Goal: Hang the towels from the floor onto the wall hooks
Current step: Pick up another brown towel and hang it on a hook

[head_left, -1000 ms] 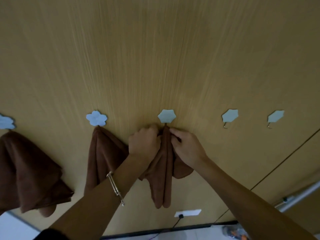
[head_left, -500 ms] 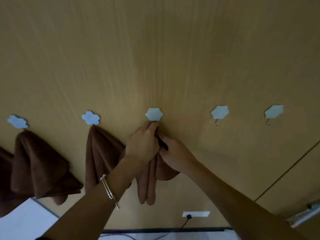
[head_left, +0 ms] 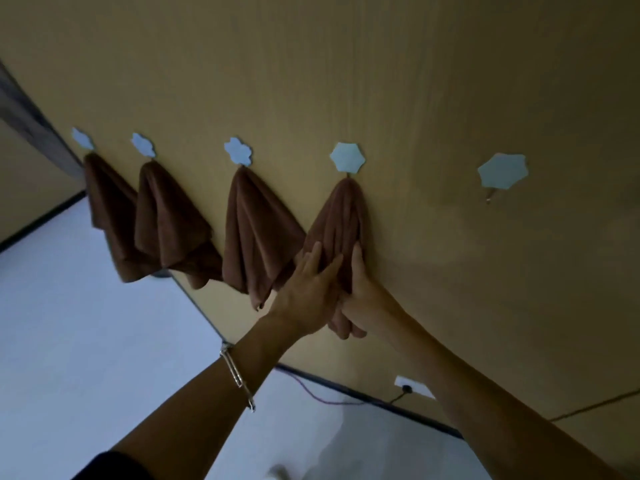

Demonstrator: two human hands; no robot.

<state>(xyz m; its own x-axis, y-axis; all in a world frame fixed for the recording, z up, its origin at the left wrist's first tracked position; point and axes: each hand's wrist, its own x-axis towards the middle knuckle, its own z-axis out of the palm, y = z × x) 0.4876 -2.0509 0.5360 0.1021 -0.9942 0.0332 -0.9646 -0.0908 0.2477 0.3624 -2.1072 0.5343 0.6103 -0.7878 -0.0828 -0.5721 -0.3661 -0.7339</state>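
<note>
A brown towel (head_left: 343,216) hangs from the pale blue flower-shaped hook (head_left: 347,157) on the wooden wall. My left hand (head_left: 308,289) lies flat against its lower part with straight fingers. Beside it, my right hand (head_left: 360,289) presses the towel's right edge against the wall with its fingers extended. Further left, three more brown towels hang from their own hooks: one (head_left: 252,230), another (head_left: 166,216) and the far one (head_left: 107,202). One hook (head_left: 502,173) to the right is bare.
The pale floor (head_left: 86,341) spreads below left, with a dark skirting along the wall's foot. A white wall socket (head_left: 414,386) with a plugged cable sits low on the wall, and a purple cable (head_left: 311,393) trails on the floor.
Both hands have slid down from the hook to the towel's lower part and flattened out. The towel now hangs on its own. The view has swung so more towels show on the left.
</note>
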